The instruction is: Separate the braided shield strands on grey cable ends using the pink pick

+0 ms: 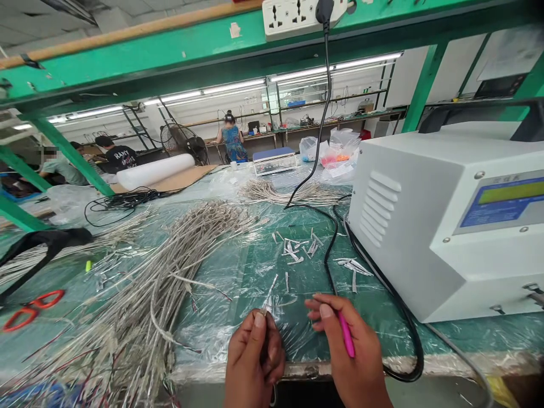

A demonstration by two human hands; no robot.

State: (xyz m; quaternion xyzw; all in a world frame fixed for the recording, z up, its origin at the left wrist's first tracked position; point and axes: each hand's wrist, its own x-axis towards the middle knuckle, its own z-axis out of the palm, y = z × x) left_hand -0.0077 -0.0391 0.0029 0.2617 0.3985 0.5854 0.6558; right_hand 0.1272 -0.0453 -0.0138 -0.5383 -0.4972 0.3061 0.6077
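Head view: a green workbench covered in clear plastic film (255,266), seen from above and behind two bare hands at its near edge.
Left hand (255,357): closed in a pinch, thumb and fingers clamped on the end of a thin silvery sleeved wire (267,300).
Wire look: pale grey, slender, its short tip poking up past the thumb and slanting away to the right; the rest of its length is hidden inside the hand.
Wire place: at the near edge of the bench, well to the left of the white box-shaped machine with a blue display panel (450,221).
Right hand (352,345): loosely curled around a slim pink pen-like tool (346,334), forefinger stretched toward the left hand; the two hands are close but apart.
Tool look: smooth, bright pink, lying along the palm and pointing down toward the wrist.
Left of the machine: a big loose heap of the same grey sleeved wires (170,272), and beyond it red-handled scissors (32,309) at the far left.
Just left of the machine: short silvery cut scraps (297,249) scattered on the film, and a thick black power cable (403,323) curving along the machine's base to the bench edge.
Behind the machine: other people seated at distant benches.
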